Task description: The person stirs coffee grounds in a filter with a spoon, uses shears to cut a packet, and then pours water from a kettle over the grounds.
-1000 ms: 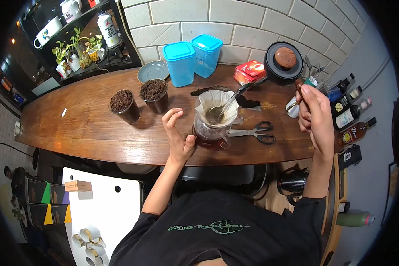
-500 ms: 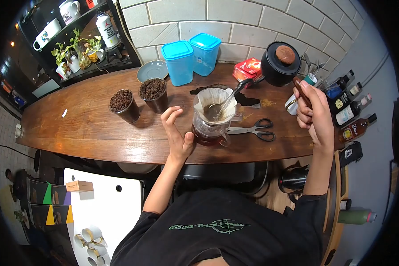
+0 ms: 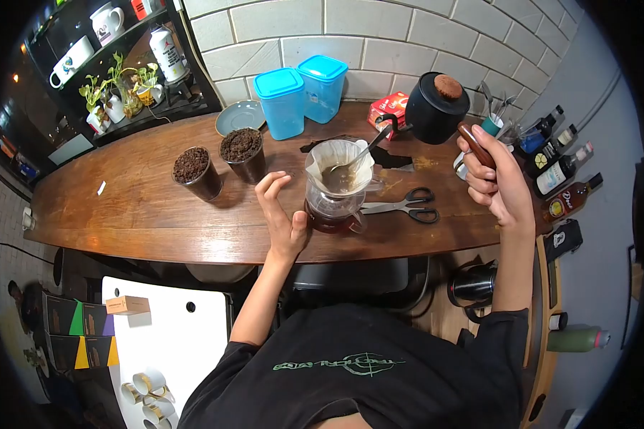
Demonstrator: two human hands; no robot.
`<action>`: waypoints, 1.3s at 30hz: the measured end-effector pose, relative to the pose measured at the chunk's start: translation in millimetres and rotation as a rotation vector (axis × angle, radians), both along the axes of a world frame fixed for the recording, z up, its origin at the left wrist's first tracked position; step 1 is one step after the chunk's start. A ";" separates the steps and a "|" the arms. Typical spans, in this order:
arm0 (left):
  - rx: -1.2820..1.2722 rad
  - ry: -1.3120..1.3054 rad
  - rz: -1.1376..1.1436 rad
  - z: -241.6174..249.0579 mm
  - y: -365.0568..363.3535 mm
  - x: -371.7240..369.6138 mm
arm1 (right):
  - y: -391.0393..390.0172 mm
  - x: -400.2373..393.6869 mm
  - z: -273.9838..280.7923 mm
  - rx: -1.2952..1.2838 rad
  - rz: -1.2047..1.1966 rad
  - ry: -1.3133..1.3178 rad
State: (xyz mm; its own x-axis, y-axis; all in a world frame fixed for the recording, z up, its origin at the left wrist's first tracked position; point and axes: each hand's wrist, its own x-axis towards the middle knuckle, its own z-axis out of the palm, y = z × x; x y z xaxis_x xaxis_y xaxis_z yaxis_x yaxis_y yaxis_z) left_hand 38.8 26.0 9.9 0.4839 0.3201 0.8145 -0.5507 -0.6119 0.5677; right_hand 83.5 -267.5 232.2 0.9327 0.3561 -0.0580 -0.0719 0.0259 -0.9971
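My right hand (image 3: 497,175) grips the brown handle of a black gooseneck kettle (image 3: 436,118), which is held above the table with its spout toward the dripper. A glass coffee server (image 3: 330,218) with dark liquid stands on the table, topped by a clear dripper. The paper filter (image 3: 365,174) inside contains murky brown liquid and a metal spoon (image 3: 361,156), whose handle leans up toward the spout. Whether water is flowing cannot be made out. My left hand (image 3: 285,222) is open just left of the server, fingers curved and holding nothing.
Black-handled scissors (image 3: 421,205) lie right of the server. Two cups of dark grounds (image 3: 197,173) stand on the left. Behind are blue-lidded containers (image 3: 280,104), a grey saucer (image 3: 240,118) and a red box (image 3: 388,107). Several bottles (image 3: 564,175) line the right wall.
The kettle has shifted left and its spout tip sits higher, with my right hand still on the handle. My left hand stays beside the server. The view has shifted slightly.
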 end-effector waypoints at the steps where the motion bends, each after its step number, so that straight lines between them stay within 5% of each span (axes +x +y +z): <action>1: 0.000 0.000 -0.002 0.2 -0.2 -0.3 | -0.6 -0.2 -0.2 0.025 0.020 0.021; 18: -0.002 0.008 -0.005 0.8 -2.6 1.1 | -54.4 -33.1 2.7 0.229 -0.094 0.072; 39: -0.038 0.103 0.137 -7.7 -2.4 2.3 | -74.1 -0.8 -108.1 0.200 -0.162 0.192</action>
State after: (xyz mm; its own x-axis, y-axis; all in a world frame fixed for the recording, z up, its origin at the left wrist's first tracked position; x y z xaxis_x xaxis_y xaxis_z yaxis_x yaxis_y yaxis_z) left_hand 41.1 23.7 2.2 0.5141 0.4179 0.7490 -0.4014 -0.6545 0.6407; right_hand 82.7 -341.6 124.0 0.9569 0.2263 -0.1818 -0.2368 0.2464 -0.9398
